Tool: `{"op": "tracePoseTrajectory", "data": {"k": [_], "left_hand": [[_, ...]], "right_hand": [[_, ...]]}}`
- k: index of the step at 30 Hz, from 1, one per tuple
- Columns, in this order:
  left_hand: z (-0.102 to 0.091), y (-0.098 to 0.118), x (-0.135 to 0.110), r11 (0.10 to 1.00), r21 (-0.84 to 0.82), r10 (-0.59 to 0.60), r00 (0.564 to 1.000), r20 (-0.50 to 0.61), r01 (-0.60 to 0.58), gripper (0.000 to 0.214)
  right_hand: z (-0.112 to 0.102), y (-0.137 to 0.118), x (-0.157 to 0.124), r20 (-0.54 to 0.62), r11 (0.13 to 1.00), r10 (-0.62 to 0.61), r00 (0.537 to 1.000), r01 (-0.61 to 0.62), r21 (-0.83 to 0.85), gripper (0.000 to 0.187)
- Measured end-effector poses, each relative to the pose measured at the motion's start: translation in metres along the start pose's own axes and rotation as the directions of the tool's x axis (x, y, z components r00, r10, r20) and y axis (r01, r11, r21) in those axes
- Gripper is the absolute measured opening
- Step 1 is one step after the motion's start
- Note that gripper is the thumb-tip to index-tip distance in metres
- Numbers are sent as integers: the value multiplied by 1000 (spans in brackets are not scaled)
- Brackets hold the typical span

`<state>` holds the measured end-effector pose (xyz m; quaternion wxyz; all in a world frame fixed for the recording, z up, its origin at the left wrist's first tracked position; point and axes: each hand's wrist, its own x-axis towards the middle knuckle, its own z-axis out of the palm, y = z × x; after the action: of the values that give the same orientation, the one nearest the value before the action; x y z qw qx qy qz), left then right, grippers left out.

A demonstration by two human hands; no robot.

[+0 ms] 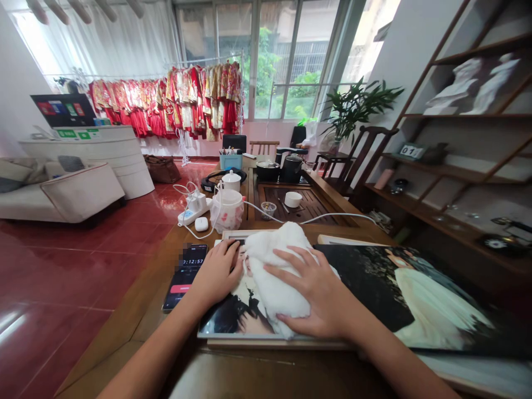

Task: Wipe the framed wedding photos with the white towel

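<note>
Under my right hand (318,288) lies a bunched white cloth (280,249), pressed flat against a glossy photo panel (233,318). The fingers of that hand are spread over the cloth. My left hand (220,271) rests with its fingers stretched out on the panel's upper left edge. Part of the printed picture is hidden by the cloth and both hands. To the right lies a larger photo panel (440,299) showing a pale gown on a dark ground. A phone (185,277) with a running timer sits beside my left forearm.
Behind the panels stand a paper-wrapped jar (227,208), a power strip (195,208), a small white case (201,224) and a tea tray (324,202) with a white cup (293,199). A white cable (332,215) crosses the table. Shelves (469,174) rise at the right.
</note>
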<state>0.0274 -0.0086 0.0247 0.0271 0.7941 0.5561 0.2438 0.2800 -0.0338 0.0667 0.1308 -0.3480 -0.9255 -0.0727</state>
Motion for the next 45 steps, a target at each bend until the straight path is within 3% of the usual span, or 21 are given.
{"op": "tracePoseTrajectory", "data": {"k": [4, 9, 11, 13, 17, 21, 25, 32, 37, 45], "left_hand": [[0, -1, -1, 1000, -6, 2, 1000, -10, -3, 41], [0, 0, -1, 1000, -14, -9, 1000, -2, 9, 42], [1, 0, 0, 1000, -16, -11, 1000, -6, 10, 42], [1, 1, -1, 1000, -18, -10, 1000, -10, 10, 41], [-1, 1, -1, 1000, -18, -7, 1000, -10, 7, 40], [-2, 1, -1, 1000, -14, 12, 1000, 1, -12, 39], [-2, 0, -1, 1000, -8, 9, 1000, 2, -9, 39], [-1, 0, -1, 1000, 0, -4, 1000, 11, 4, 42], [1, -1, -1, 1000, -4, 3, 1000, -6, -3, 40], [-4, 3, -1, 1000, -17, 18, 1000, 2, -18, 39]], "right_hand": [[3, 3, 1, -10, 998, 37, 999, -38, -47, 72], [15, 9, -1, -106, 945, 267, 958, -282, -164, 66], [18, 10, -2, -134, 927, 308, 942, -329, -179, 64], [17, 10, -2, -122, 940, 278, 953, -296, -168, 64], [7, 2, -2, -26, 994, 91, 995, -93, -53, 69], [-2, -7, -1, 35, 997, -47, 998, 45, 70, 76], [-2, -2, 0, 42, 997, -16, 999, 13, 76, 75], [11, 19, -3, -67, 969, 221, 973, -227, -99, 65], [8, 17, -4, -32, 987, 134, 990, -137, -85, 67], [-3, -5, -2, 76, 992, -99, 992, 93, 86, 79]]}}
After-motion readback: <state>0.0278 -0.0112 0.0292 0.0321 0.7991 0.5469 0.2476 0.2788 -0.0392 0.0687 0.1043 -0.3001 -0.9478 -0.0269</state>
